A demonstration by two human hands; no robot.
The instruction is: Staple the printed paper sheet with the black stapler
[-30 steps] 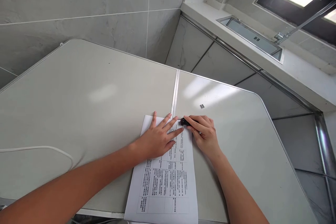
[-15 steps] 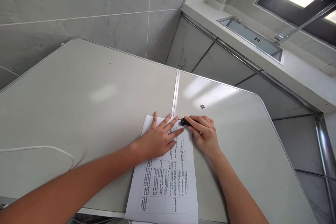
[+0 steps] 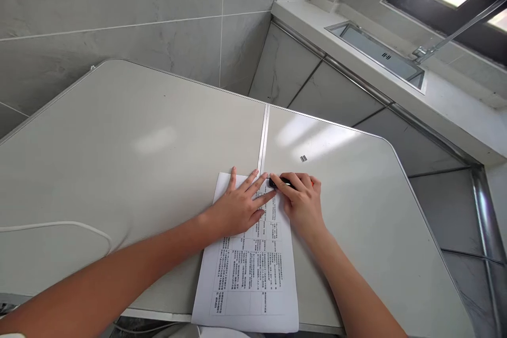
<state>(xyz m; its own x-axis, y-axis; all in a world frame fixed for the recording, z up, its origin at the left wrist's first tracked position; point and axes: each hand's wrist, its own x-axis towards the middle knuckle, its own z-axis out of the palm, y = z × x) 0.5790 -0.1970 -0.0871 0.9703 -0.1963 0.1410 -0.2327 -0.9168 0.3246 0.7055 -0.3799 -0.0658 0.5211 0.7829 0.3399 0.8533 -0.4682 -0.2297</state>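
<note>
Black tool [image 3: 273, 183] and page [image 3: 255, 274], one each, touch two hands' [image 3: 237, 207] [image 3: 304, 203] fingers [image 3: 264, 199].

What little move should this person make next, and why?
Probably squeeze the black tool, perhaps a stapler, with the right hand. That hand grips it at the far edge of the paper, and the left hand lies spread on the sheet, apparently steadying it.

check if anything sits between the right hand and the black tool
Nothing visible: the right hand holds the black tool near the paper's far right corner. The left hand lies spread on the paper alongside.
</note>
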